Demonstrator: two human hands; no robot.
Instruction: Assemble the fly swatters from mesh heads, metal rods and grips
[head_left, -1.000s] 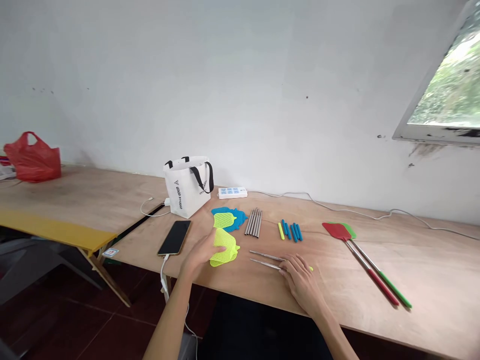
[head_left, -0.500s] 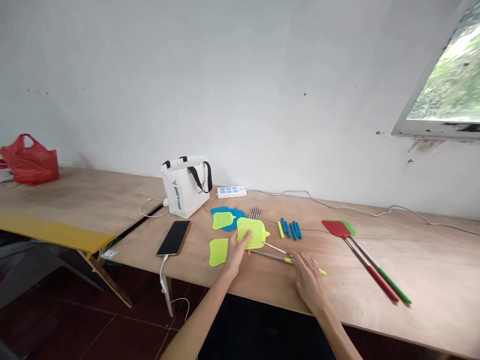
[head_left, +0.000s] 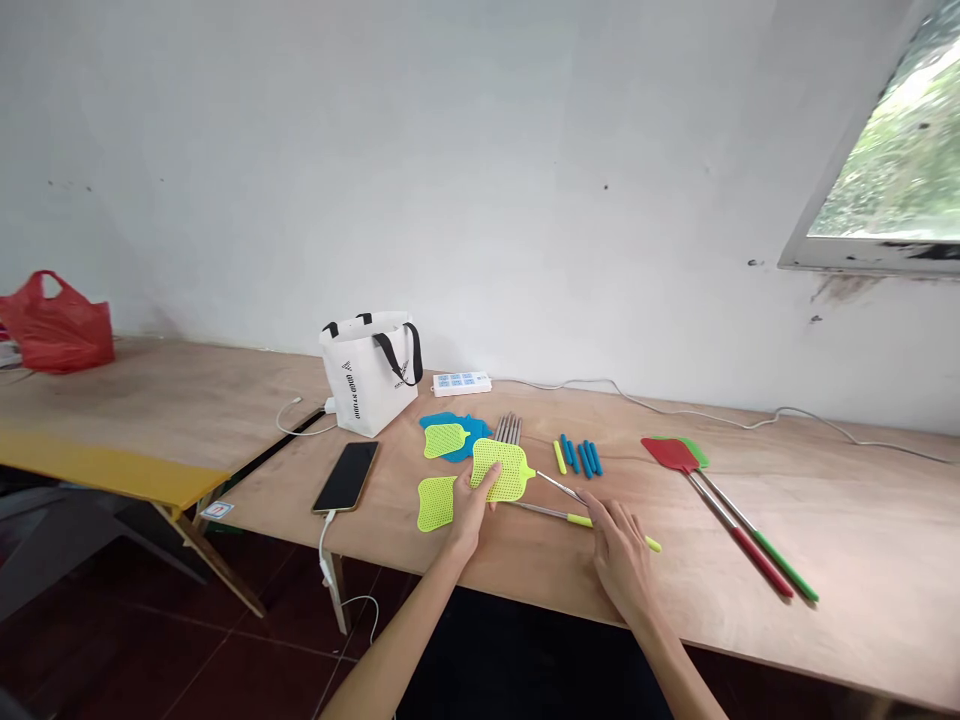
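1. Grasping a yellow head (head_left: 501, 470) with the left hand (head_left: 472, 500), thumb on the mesh, holding it over the table (head_left: 862, 520).
2. Gripping a metal rod (head_left: 559, 485) in the curled right hand (head_left: 619, 535), palm down.
3. Lining up the rod's tip with the head's neck, apparently touching; showing too little there to tell whether inserted.
4. Showing a lower rod (head_left: 541, 510) with a yellow grip (head_left: 580, 520), running under the right hand; not revealing whether also held.
5. Displaying a second head (head_left: 435, 504), also yellow, flat beside the left hand.
6. Showing, farther back, a third head (head_left: 444, 440) on blue heads (head_left: 480, 428), next to a row of rods (head_left: 508, 428).
7. Displaying a yellow tube (head_left: 559, 457) and blue tubes (head_left: 595, 458) right of those.
8. Showing a red swatter (head_left: 670, 455) overlapping a green swatter (head_left: 697, 452) on the far right.
9. Including a phone (head_left: 346, 478), bag (head_left: 367, 385) and power strip (head_left: 461, 383) toward the left.
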